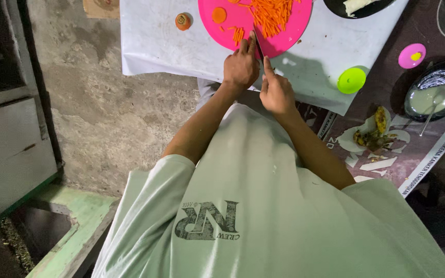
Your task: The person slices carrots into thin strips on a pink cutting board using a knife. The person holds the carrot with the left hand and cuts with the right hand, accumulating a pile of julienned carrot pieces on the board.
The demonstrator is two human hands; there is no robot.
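Note:
My left hand (240, 66) rests with curled fingers on the near edge of a round pink cutting board (289, 37), pinning a few carrot strips (238, 34). My right hand (276, 93) is just beside it, closed on a knife (259, 47) whose dark blade runs up between the two hands onto the board. The handle is hidden in the fist. A heap of cut carrot strips (272, 14) lies on the far part of the board, and a round carrot slice (219, 15) lies to its left.
A carrot end (183, 21) lies on the white table cover (155, 41). To the right are a green lid (351, 80), a pink lid (412, 55), a black bowl of pale liquid with a spoon (434, 93), peelings on paper (374, 135) and a black plate (354, 7). Bare concrete floor is on the left.

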